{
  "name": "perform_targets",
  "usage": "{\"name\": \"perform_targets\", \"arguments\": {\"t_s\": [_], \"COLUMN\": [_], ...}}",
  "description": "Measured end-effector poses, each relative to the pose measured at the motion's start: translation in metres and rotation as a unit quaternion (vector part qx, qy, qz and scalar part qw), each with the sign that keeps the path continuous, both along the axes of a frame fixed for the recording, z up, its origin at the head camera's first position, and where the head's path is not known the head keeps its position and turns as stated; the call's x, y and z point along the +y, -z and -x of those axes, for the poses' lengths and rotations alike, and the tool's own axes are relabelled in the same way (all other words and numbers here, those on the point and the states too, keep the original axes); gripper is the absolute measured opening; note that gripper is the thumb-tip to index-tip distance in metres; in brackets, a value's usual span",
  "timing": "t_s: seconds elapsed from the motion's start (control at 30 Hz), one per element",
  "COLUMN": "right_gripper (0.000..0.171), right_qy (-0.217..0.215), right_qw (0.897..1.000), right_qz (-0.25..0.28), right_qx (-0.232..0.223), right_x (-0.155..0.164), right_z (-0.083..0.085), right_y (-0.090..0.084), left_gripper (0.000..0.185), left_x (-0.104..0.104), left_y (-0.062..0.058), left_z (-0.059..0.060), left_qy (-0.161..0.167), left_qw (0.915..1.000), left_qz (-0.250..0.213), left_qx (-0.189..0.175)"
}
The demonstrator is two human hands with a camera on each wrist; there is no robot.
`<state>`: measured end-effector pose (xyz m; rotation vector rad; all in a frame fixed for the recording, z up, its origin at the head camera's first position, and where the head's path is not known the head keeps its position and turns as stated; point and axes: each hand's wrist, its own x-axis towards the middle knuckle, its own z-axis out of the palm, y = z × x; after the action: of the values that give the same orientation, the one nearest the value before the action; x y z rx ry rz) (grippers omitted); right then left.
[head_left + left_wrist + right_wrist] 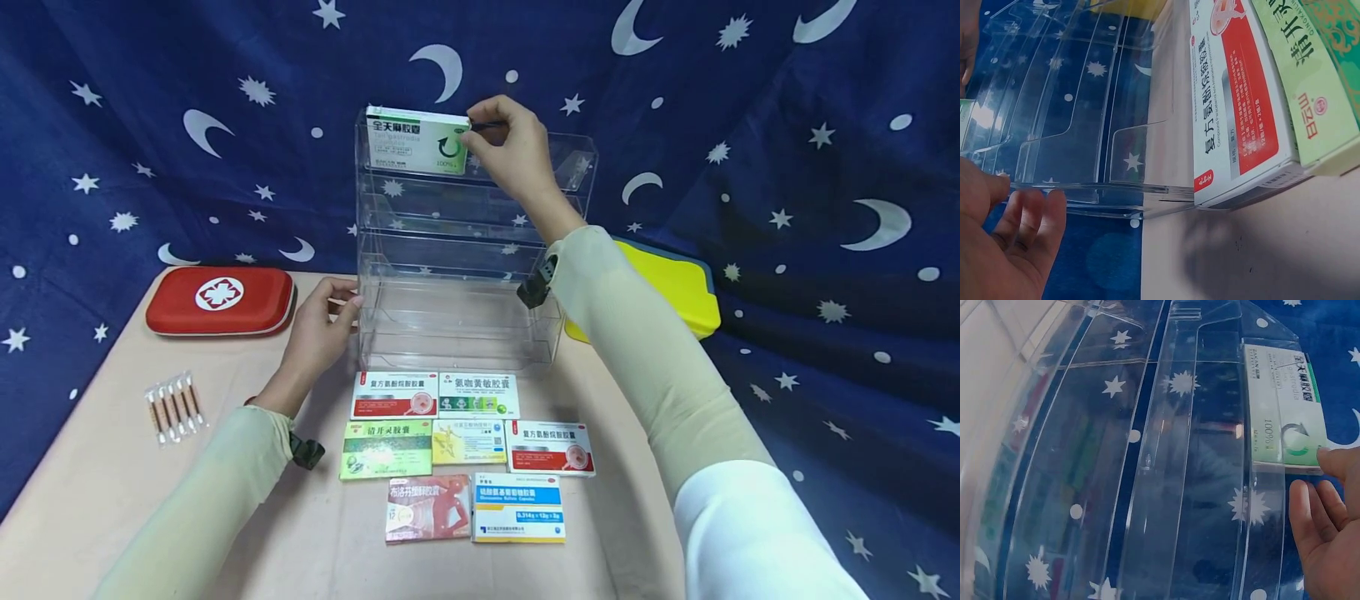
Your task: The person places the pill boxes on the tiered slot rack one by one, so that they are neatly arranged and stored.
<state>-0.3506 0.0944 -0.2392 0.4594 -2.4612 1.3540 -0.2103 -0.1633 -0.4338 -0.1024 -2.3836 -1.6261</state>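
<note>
A clear acrylic tiered rack [457, 325] stands at the middle of the table. On its top tier sits a white and green medicine box [412, 142], also in the right wrist view [1285, 412]. My right hand [474, 125] pinches that box's right end, thumb and fingers at its corner [1319, 478]. My left hand [341, 304] is low at the rack's left side, its fingertips [1035, 200] touching the wall's edge [1104, 187] and holding nothing.
Several medicine boxes [465, 450] lie flat in rows in front of the rack. A red first-aid case [220, 300] and a strip of swabs [174, 407] lie at the left. A yellow lidded container [675, 287] sits behind the rack at the right.
</note>
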Motion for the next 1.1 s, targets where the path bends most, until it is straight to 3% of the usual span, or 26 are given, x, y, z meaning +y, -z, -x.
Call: {"name": "perform_targets", "arguments": {"t_s": [0.1,0.2,0.3,0.4,0.53,0.73,0.9,1.1], "right_gripper": [0.028,0.029,0.028,0.029,0.035,0.038,0.039,0.045], "right_qy": [-0.007,-0.023,-0.040,-0.043,0.001,0.065,0.099,0.102], "right_qw": [0.999,0.998,0.998,0.997,0.991,0.961,0.947,0.944], "right_qz": [0.000,0.011,0.030,0.062,0.077,0.054,0.037,-0.001], "right_qx": [0.036,0.054,0.042,-0.006,-0.114,-0.262,-0.303,-0.313], "right_x": [0.015,0.041,0.073,0.110,0.157,0.199,0.213,0.214], "right_z": [-0.016,-0.043,-0.076,-0.108,-0.153,-0.218,-0.254,-0.268], "right_y": [0.009,0.025,0.048,0.080,0.132,0.207,0.239,0.254], "left_gripper": [0.026,0.026,0.027,0.027,0.028,0.029,0.030,0.029], "left_x": [0.000,0.002,0.003,0.002,0.001,0.000,0.002,0.002], "left_y": [0.001,0.003,0.003,0.004,0.006,0.005,0.007,0.007], "left_z": [0.001,0.001,0.001,0.000,-0.002,-0.003,0.000,-0.001], "left_qy": [0.004,0.008,0.006,0.002,0.000,-0.002,-0.002,-0.003], "left_qw": [1.0000,1.0000,1.0000,1.0000,1.0000,0.9999,1.0000,1.0000], "left_qz": [-0.004,-0.004,0.001,0.006,0.005,0.009,0.008,-0.001], "left_qx": [0.003,0.001,-0.002,-0.002,0.001,0.007,0.005,0.001]}}
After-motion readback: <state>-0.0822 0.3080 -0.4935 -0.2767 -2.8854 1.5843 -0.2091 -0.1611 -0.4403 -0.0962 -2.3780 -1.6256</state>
